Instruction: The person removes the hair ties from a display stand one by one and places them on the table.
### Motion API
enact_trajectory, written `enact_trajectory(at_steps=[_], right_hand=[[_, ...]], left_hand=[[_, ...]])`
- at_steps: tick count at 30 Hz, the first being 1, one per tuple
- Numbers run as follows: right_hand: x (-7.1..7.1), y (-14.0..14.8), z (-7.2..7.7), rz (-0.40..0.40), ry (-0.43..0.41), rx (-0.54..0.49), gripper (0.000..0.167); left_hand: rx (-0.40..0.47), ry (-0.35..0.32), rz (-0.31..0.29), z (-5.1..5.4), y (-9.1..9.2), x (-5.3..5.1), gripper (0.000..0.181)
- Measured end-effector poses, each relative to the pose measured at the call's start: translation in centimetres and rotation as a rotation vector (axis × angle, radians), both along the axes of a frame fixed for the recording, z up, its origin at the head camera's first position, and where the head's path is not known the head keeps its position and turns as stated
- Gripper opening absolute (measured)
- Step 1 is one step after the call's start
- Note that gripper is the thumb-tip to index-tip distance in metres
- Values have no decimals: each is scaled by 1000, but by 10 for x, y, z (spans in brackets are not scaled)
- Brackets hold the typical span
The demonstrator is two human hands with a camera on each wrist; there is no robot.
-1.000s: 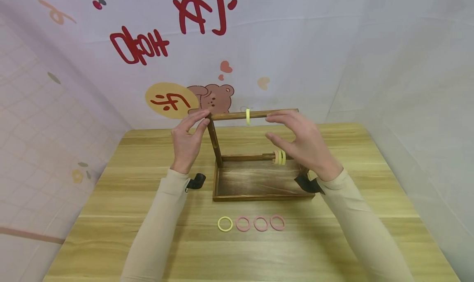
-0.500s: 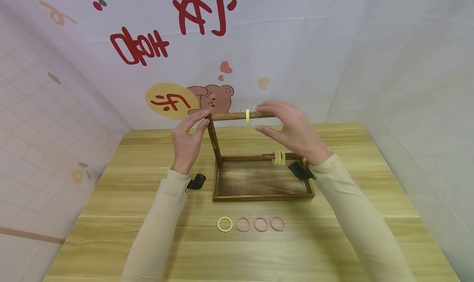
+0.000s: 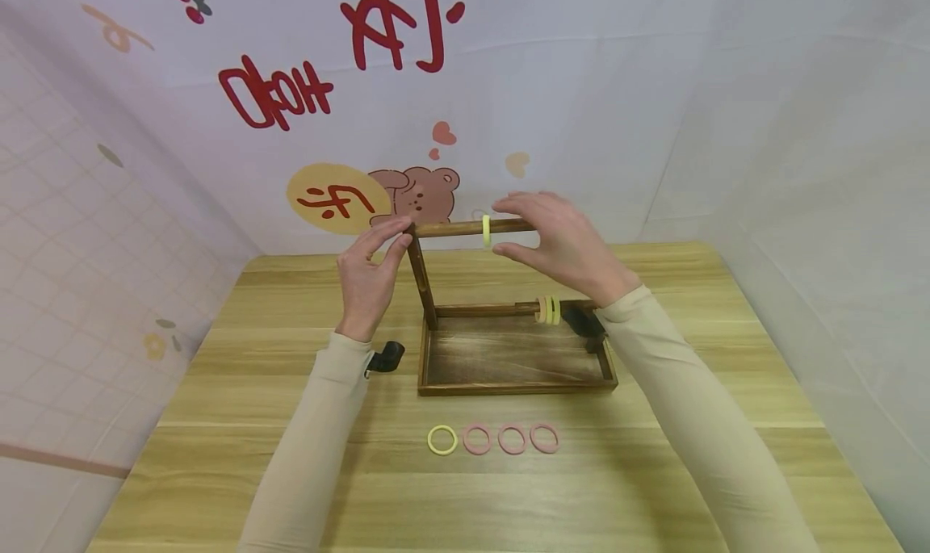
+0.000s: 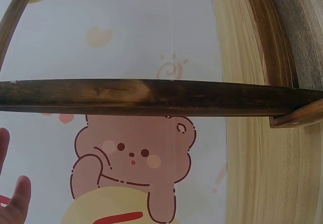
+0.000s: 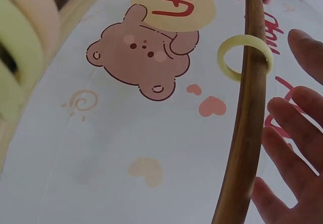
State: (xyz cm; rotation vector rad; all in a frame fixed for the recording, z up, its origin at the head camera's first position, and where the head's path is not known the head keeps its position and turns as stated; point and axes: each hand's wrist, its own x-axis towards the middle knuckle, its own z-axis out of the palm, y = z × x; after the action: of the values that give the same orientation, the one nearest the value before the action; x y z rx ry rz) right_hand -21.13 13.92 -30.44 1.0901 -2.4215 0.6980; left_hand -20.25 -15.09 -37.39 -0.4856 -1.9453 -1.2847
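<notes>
A dark wooden rack (image 3: pixel 420 278) has an upper bar (image 3: pixel 450 228) with one yellow ring (image 3: pixel 487 232) round it, also visible in the right wrist view (image 5: pixel 246 40). My left hand (image 3: pixel 369 274) holds the rack's upper left corner between thumb and fingers. Just right of the yellow ring, my right hand (image 3: pixel 570 246) has its thumb below the bar and fingers above, spread apart; in the right wrist view its fingers (image 5: pixel 298 138) lie beside the bar, apart from the ring. Several yellow and peach rings (image 3: pixel 548 310) hang on the lower bar.
In front of the rack's tray base (image 3: pixel 516 389), a yellow ring (image 3: pixel 432 450) and several pink rings (image 3: pixel 466 448) lie in a row on the wooden table (image 3: pixel 349 488). A white printed cloth (image 3: pixel 581 93) hangs behind.
My right hand has moved left and slightly up along the upper bar, closer to the yellow ring. My left hand stays at the corner, and the rings look unmoved.
</notes>
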Motion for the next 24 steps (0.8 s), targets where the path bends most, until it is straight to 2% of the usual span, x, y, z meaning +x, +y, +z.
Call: enact_trajectory(at_steps=[8,17,24], right_hand=[[-6,-5,2,-20,-30,89,58],[-10,-11,2,-37,-38,156,59],[-14,-12,0,-43,-53,170,58]], left_hand=[[4,-12,31,3,3,2,23],[6,-12,33,27,16,23,22],[4,-11,34,29,16,25,22]])
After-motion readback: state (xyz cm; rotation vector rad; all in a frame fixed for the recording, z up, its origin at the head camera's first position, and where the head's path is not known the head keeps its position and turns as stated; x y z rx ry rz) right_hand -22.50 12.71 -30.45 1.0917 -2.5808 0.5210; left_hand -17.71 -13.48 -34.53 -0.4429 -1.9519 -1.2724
